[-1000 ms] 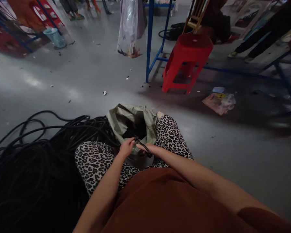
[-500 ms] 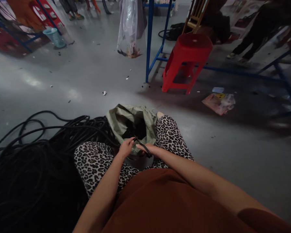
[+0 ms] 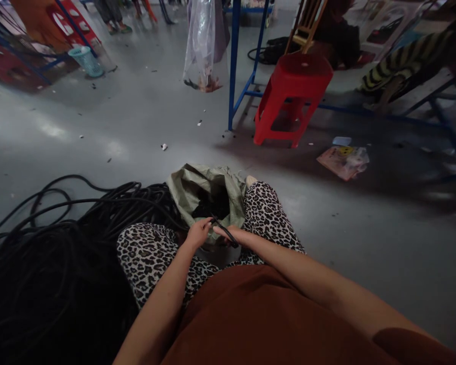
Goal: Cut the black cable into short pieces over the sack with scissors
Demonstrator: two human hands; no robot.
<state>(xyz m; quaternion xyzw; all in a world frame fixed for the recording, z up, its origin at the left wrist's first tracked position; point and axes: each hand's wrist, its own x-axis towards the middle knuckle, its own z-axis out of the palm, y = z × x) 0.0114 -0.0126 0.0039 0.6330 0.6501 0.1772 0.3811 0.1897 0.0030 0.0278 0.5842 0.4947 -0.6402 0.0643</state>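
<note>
My right hand is closed round the dark handles of a pair of scissors, whose blades point up and left towards my other hand. Between the closed fingers of my left hand is the end of a black rubber cord, right by the blades. Both hands are just over the near rim of a green woven sack, which stands open between my knees. Dark pieces lie inside it, too shadowed to make out singly. A big tangled heap of black cord spreads over the floor on the left.
A red plastic stool stands ahead beside a blue metal frame. Plastic packaging lies on the floor to its right. A clear bag hangs ahead, and a light blue basket stands far left. Other people are in the background.
My hands, the scissors and the cord end stay almost in the same place. At the far right, a person who stood upright now bends down, a striped sleeve low near the floor.
</note>
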